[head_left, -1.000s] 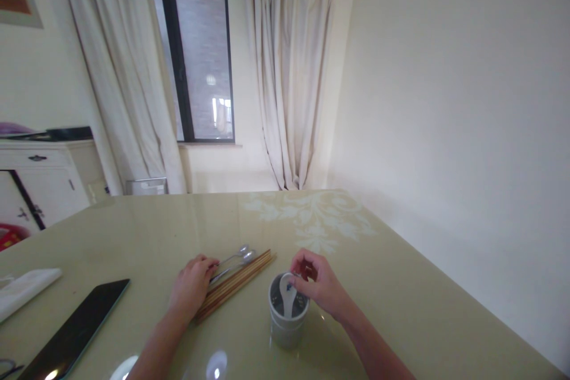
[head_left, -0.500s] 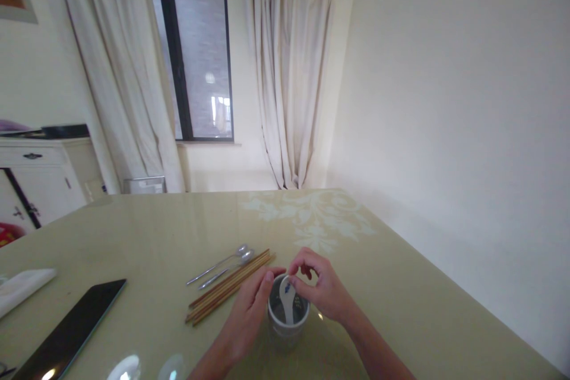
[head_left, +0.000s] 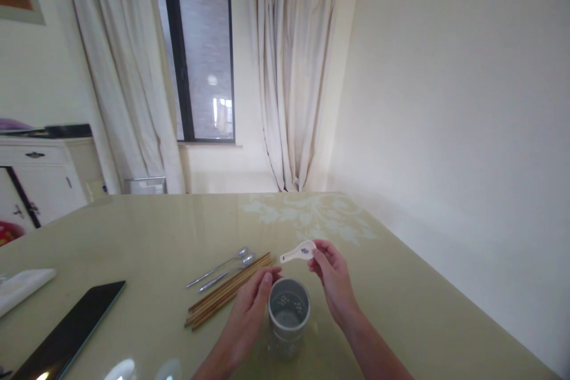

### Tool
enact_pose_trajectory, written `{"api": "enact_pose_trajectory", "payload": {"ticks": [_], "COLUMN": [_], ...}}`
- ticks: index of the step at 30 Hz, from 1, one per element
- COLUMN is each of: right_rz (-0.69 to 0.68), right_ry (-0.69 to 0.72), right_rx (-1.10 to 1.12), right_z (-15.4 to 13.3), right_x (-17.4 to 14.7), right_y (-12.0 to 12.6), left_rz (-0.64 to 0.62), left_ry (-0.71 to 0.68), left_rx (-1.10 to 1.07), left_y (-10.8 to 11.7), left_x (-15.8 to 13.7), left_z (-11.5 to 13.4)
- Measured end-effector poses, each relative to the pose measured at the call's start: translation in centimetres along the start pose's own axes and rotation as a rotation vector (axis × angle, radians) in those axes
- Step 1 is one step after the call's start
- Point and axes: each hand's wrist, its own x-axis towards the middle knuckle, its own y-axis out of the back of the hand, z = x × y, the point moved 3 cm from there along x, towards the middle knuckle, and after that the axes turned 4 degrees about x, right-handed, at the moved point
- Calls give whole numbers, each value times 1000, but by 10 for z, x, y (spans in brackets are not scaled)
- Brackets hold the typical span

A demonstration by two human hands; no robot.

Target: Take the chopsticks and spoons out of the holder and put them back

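Observation:
A white ceramic soup spoon (head_left: 299, 252) with a small blue pattern is pinched by its bowl end in my right hand (head_left: 332, 276). Its handle points left, and it hangs above and beyond the grey utensil holder (head_left: 288, 328). The holder stands upright, its mouth facing me, with groups of small holes showing in the bottom and no utensil inside. My left hand (head_left: 249, 303) curves around the holder's left side, fingers behind the rim and thumb along it. Left of that hand lies a bundle of wooden chopsticks (head_left: 229, 290), alongside two metal spoons (head_left: 222, 267).
A dark tablet-like slab (head_left: 73, 329) lies on the table at left, with a white object (head_left: 24, 288) beyond it. The glossy table (head_left: 146, 231) runs to a wall (head_left: 445, 119) on the right. Curtains (head_left: 294, 71) and a window (head_left: 207, 65) are behind.
My right hand has lifted the soup spoon out of the utensil holder, up and to the right, and the spoon has turned sideways. My left hand stays at the holder.

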Motion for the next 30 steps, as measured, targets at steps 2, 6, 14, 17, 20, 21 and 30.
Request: {"api": "enact_pose_trajectory", "payload": {"ticks": [2, 6, 14, 17, 20, 21, 30], "right_rz": [-11, -80, -151, -143, -168, -174, -195], "right_ry": [-40, -79, -167, -172, -144, -133, -72], "right_rx": [-34, -88, -42, -39, -73, -80, -86], "right_z": [9, 16, 12, 12, 10, 10, 9], "right_x": [-2, -10, -19, -19, -19, -19, -15], "right_y": [-2, -12, -20, -19, -19, -20, -18], "left_rz": [40, 155, 264, 382, 481, 488, 460], "left_ry": [12, 3, 89, 122, 197, 243, 348], "left_rx": [-60, -110, -47, 11, 118, 169, 504], "left_y": [1, 7, 41, 81, 122, 132, 165], "left_x": [4, 14, 34, 44, 54, 56, 65], "left_z": [-4, -9, -19, -31, -52, -60, -85]}}
